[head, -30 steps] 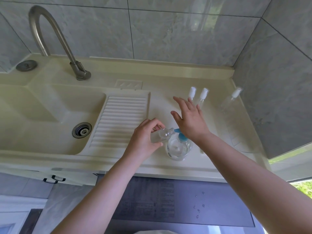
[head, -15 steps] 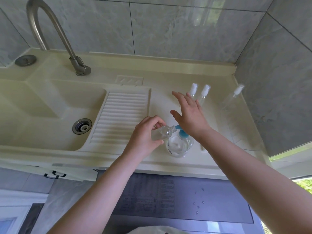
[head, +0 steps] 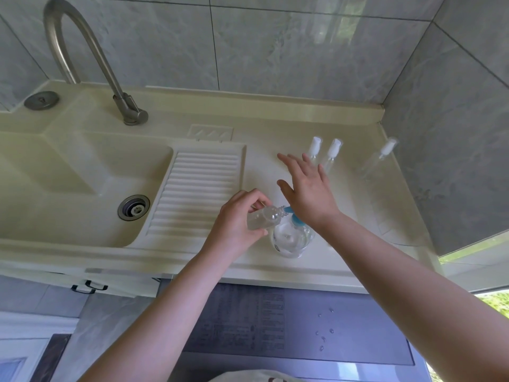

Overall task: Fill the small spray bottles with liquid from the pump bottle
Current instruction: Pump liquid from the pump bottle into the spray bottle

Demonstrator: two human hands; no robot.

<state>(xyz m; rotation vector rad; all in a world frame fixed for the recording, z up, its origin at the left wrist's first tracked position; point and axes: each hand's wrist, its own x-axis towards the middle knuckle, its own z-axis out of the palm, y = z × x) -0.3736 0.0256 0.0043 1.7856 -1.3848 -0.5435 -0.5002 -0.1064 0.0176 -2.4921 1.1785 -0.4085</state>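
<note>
Spray bottle [head: 261, 220], small, clear and uncapped, is lying tilted in the left hand [head: 237, 224], whose grip is curling tight around its body, neck pointing right and meeting the blue spout of the pump bottle [head: 292, 238]. Some liquid is showing inside it. The right hand [head: 308, 194] is pressing its palm down on the blue pump head, fingers spread wide and flat, gripping nothing. The pump bottle, round and transparent, is standing on the cream worktop [head: 275, 266] near the front edge. Farther back, two capped spray bottles [head: 323, 153] are standing side by side just beyond the fingertips, and a third capped bottle [head: 381, 158] is standing apart near the right wall. The ribbed drainboard [head: 198, 188] and sink [head: 68, 188] are lying to the left.
</note>
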